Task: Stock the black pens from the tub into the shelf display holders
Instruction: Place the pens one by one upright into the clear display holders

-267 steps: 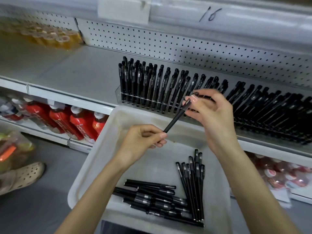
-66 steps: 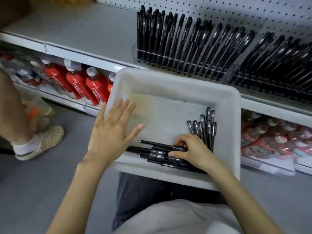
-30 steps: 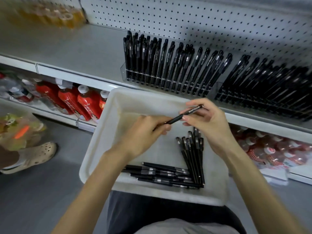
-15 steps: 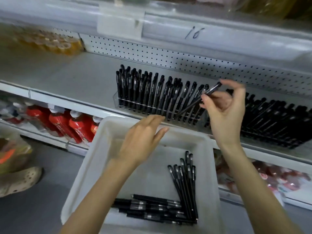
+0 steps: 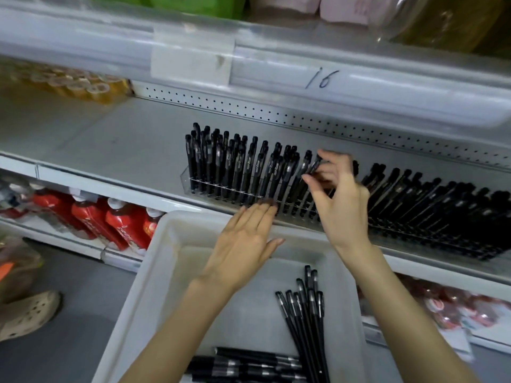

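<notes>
- Pinching a black pen [image 5: 313, 167] near its top between thumb and forefinger, the right hand [image 5: 338, 200] holds it among the upright pens in the clear display holder [image 5: 185, 181] on the shelf [image 5: 124, 139].
- Flat, with fingers straight, the left hand [image 5: 243, 244] hangs over the far rim of the white tub [image 5: 154, 272], fingertips at the holder's foot.
- Two bundles of black pens [image 5: 304, 313] lie in the tub, one lengthwise, one crosswise at the near edge.
- To the right, a second holder [image 5: 409, 234] is packed with leaning pens.

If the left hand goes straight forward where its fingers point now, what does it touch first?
Probably the front of the clear holder, below the black pens standing in it. The left hand is close to it, but depth is unclear.
</notes>
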Tool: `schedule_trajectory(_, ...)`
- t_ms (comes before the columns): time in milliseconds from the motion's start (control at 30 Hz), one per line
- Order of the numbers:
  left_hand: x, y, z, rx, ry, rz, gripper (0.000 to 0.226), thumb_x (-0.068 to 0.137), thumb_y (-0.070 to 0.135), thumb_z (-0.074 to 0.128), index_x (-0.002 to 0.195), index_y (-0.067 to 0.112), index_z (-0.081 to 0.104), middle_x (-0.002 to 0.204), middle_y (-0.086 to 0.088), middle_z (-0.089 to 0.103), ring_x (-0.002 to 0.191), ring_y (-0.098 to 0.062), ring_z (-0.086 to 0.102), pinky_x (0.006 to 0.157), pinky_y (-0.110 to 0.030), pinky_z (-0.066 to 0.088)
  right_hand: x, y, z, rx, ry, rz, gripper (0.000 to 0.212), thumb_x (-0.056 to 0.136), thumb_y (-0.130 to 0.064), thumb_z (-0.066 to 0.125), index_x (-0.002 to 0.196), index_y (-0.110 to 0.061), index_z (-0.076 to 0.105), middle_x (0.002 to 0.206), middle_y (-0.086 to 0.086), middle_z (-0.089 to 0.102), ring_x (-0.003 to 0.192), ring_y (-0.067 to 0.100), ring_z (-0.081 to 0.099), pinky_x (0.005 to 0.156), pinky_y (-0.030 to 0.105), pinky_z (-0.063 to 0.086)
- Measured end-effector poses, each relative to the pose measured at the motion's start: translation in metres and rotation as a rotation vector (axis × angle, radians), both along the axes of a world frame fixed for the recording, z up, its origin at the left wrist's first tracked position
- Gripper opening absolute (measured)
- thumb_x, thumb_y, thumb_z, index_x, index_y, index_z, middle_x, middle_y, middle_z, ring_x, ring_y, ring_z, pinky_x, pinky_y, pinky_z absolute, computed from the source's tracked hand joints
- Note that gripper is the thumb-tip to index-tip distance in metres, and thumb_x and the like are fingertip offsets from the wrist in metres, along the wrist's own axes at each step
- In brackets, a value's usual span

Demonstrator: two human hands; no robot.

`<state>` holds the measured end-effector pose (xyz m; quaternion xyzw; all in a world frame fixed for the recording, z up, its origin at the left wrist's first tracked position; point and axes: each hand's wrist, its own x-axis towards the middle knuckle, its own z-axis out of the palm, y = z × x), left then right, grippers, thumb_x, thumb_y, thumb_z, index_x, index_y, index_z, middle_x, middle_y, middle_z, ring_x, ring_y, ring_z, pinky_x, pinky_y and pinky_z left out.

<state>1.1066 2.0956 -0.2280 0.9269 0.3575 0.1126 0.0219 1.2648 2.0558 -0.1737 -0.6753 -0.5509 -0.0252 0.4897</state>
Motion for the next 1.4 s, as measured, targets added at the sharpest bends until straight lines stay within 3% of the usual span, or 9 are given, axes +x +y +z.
schedule_trajectory(100,0.000,0.002,-0.003,-0.002,0.000,-0.001,0.061,0.095,0.049,0.028,0.133,0.007,0.050,0.130,-0.010,0.058,0.121,-0.022,0.055,0.105,-0.037,0.033,0.000,0.002,-0.003,-0.053,-0.063,-0.023,0.037,0.085,-0.017,0.067,0.119,-0.006,0.055,0.103,0.010,0.067,0.090,0.010,0.058,0.081,0.023,0.047)
schedule_trajectory(467,0.001,0.003,0.001,0.025,-0.026,-0.009,0.059,0.093,0.048,0.032,0.125,0.005,0.056,0.121,-0.010,0.063,0.111,-0.023,0.061,0.096,-0.037,0.045,0.001,0.013,0.003,-0.154,-0.121,0.005,0.034,0.085,-0.010,0.067,0.117,-0.011,0.053,0.096,0.003,0.064,0.085,0.012,0.060,0.074,0.023,0.047)
schedule_trajectory(733,-0.004,0.003,0.001,0.004,0.009,-0.016,0.060,0.094,0.048,0.030,0.130,0.006,0.054,0.128,-0.009,0.059,0.117,-0.022,0.057,0.099,-0.035,0.042,-0.001,0.009,-0.008,-0.168,-0.180,-0.025,0.037,0.086,-0.009,0.065,0.121,-0.013,0.052,0.103,0.007,0.064,0.083,0.019,0.065,0.071,0.034,0.057)
schedule_trajectory(833,-0.012,-0.003,0.004,-0.004,-0.022,-0.018,0.059,0.096,0.048,0.033,0.136,0.007,0.047,0.138,-0.010,0.051,0.125,-0.022,0.051,0.104,-0.034,0.030,0.000,0.005,-0.004,-0.177,-0.131,-0.026,0.047,0.088,-0.011,0.064,0.131,-0.017,0.049,0.110,0.008,0.062,0.090,0.012,0.062,0.077,0.025,0.051)
schedule_trajectory(967,-0.033,-0.020,0.011,-0.115,-0.080,0.041,0.066,0.093,0.054,0.023,0.149,0.018,0.025,0.155,0.002,0.022,0.141,-0.013,0.025,0.109,-0.023,0.011,-0.003,-0.011,0.002,-0.145,-0.032,-0.030,0.043,0.090,-0.012,0.061,0.131,-0.017,0.050,0.108,0.004,0.062,0.091,0.006,0.057,0.080,0.017,0.045)
schedule_trajectory(1067,-0.058,-0.043,0.010,-0.165,-0.114,0.096,0.070,0.093,0.061,0.018,0.147,0.018,0.030,0.154,0.001,0.027,0.138,-0.014,0.030,0.109,-0.026,0.018,-0.009,-0.034,0.000,-0.125,0.096,0.042,0.031,0.089,-0.012,0.063,0.119,-0.018,0.055,0.098,-0.002,0.061,0.085,0.005,0.058,0.076,0.007,0.044)
schedule_trajectory(1167,-0.090,-0.074,0.000,-0.210,-0.088,0.177,0.072,0.092,0.062,0.019,0.143,0.016,0.039,0.149,-0.001,0.038,0.132,-0.019,0.042,0.104,-0.034,0.034,-0.021,-0.062,-0.015,-0.304,0.250,0.224,0.019,0.086,-0.015,0.066,0.103,-0.023,0.060,0.089,-0.010,0.063,0.082,0.002,0.059,0.073,0.009,0.045)
schedule_trajectory(1267,-0.119,-0.111,-0.004,-0.192,-0.078,0.273,0.067,0.094,0.059,0.023,0.132,0.013,0.054,0.134,-0.004,0.056,0.115,-0.023,0.058,0.092,-0.038,0.048,-0.037,-0.091,-0.054,-0.654,0.312,0.430,0.017,0.084,-0.021,0.069,0.095,-0.031,0.060,0.089,-0.009,0.063,0.083,0.009,0.061,0.080,0.022,0.050)
schedule_trajectory(1400,-0.138,-0.140,-0.018,-0.141,-0.026,0.319,0.068,0.097,0.056,0.018,0.121,0.012,0.064,0.118,-0.003,0.066,0.107,-0.021,0.064,0.091,-0.039,0.048,-0.056,-0.122,-0.101,-0.936,0.253,0.538,0.016,0.084,-0.036,0.067,0.097,-0.031,0.060,0.098,-0.006,0.066,0.091,0.006,0.062,0.084,0.026,0.050)
